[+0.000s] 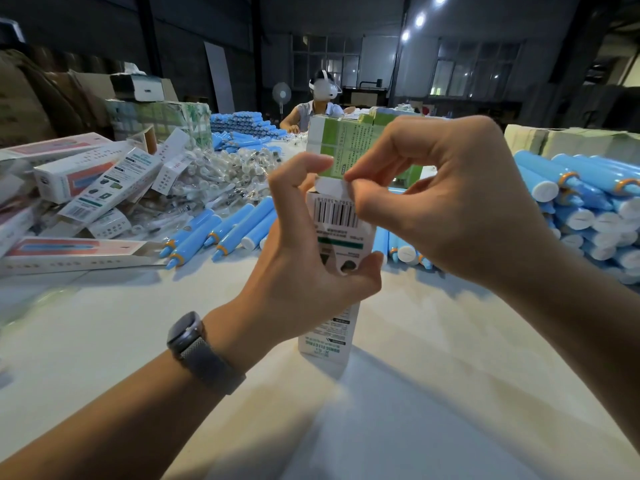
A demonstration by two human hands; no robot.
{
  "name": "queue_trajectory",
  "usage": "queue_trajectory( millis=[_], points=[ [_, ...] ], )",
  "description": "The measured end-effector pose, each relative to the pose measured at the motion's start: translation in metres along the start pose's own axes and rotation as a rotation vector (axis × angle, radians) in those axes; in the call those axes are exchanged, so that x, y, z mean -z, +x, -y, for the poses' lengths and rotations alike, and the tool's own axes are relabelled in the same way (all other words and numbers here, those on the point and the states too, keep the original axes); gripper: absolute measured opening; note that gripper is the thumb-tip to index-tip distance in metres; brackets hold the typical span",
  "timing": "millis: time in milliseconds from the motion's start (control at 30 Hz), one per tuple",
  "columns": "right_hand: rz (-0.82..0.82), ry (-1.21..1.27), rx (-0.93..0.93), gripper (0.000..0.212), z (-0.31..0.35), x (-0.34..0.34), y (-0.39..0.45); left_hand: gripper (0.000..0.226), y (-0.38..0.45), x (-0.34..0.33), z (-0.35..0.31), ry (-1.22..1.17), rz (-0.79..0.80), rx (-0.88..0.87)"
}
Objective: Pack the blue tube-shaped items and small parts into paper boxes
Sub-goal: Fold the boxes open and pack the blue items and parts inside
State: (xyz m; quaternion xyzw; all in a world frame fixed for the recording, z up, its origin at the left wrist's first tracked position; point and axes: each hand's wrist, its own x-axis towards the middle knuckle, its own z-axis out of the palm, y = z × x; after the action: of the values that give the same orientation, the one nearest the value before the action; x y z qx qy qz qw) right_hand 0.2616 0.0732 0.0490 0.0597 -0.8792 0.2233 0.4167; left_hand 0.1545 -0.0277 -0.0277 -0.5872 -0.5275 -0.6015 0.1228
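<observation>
Left hand [304,268] gripping upright paper box [337,237] above desk [415,393]; right hand [446,202] pinching top flap [330,185]. Blue tubes [214,233] far left and right.

left hand [304,258] curled round the paper box [337,233] mid-body, thumb under, index hooked above its top. right hand [446,202] above-right of box, thumb and index pinching its top flap.
</observation>
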Motion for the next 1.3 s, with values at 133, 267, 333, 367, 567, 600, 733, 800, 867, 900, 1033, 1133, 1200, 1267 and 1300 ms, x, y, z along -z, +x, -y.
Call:
queue_trajectory(
  millis=[133, 267, 333, 367, 567, 600, 733, 800, 867, 900, 1033, 1133, 1200, 1267, 1300],
  points=[
    [0.007, -0.022, 0.008, 0.005, 0.0007, 0.0008, 0.0004, 0.068, -0.0004, 0.0000, -0.0036, 0.024, -0.007, 0.013],
    [-0.021, -0.031, 0.025, 0.004, 0.0005, 0.0008, 0.0000, 0.072, 0.0011, -0.0013, -0.0051, 0.057, 0.003, -0.009],
    [-0.045, -0.067, 0.040, 0.005, 0.0011, 0.0002, -0.0004, 0.074, 0.0016, -0.0023, -0.0049, 0.065, 0.019, -0.023],
    [-0.047, -0.084, 0.048, 0.005, 0.0015, 0.0000, -0.0004, 0.074, 0.0015, -0.0027, -0.0051, 0.066, 0.024, -0.026],
    [0.042, -0.070, 0.067, 0.008, 0.0011, 0.0064, 0.0030, 0.066, 0.0003, -0.0022, -0.0032, 0.069, 0.012, -0.046],
    [0.053, -0.057, 0.065, 0.008, 0.0012, 0.0070, 0.0032, 0.060, 0.0003, -0.0023, -0.0025, 0.072, 0.019, -0.057],
    [0.082, -0.013, 0.018, 0.010, 0.0022, 0.0069, 0.0046, 0.048, 0.0004, -0.0012, -0.0010, 0.064, 0.039, -0.077],
    [0.108, -0.045, 0.000, 0.012, 0.0024, 0.0082, 0.0063, 0.044, 0.0012, 0.0012, -0.0023, 0.014, 0.037, -0.068],
    [0.113, -0.098, -0.008, 0.011, 0.0028, 0.0090, 0.0071, 0.035, 0.0016, 0.0030, -0.0020, -0.056, 0.054, -0.076],
    [0.098, -0.110, -0.016, 0.011, 0.0031, 0.0087, 0.0071, 0.033, 0.0016, 0.0027, -0.0016, -0.060, 0.061, -0.076],
    [0.017, -0.123, -0.039, 0.013, 0.0035, 0.0027, 0.0063, 0.060, 0.0002, -0.0005, -0.0007, 0.053, 0.028, -0.051],
    [-0.010, -0.160, -0.001, 0.013, 0.0054, 0.0011, 0.0059, 0.079, -0.0010, -0.0012, 0.0002, 0.096, 0.010, -0.039],
    [0.006, -0.177, 0.024, 0.012, 0.0066, 0.0027, 0.0069, 0.080, -0.0003, -0.0015, -0.0009, 0.087, 0.000, -0.030],
    [0.060, -0.166, 0.019, 0.014, 0.0066, 0.0064, 0.0083, 0.080, -0.0008, -0.0032, -0.0020, 0.089, 0.002, -0.043],
    [0.089, -0.156, 0.020, 0.014, 0.0056, 0.0083, 0.0092, 0.077, -0.0012, -0.0037, -0.0021, 0.094, 0.005, -0.049]
  ],
)
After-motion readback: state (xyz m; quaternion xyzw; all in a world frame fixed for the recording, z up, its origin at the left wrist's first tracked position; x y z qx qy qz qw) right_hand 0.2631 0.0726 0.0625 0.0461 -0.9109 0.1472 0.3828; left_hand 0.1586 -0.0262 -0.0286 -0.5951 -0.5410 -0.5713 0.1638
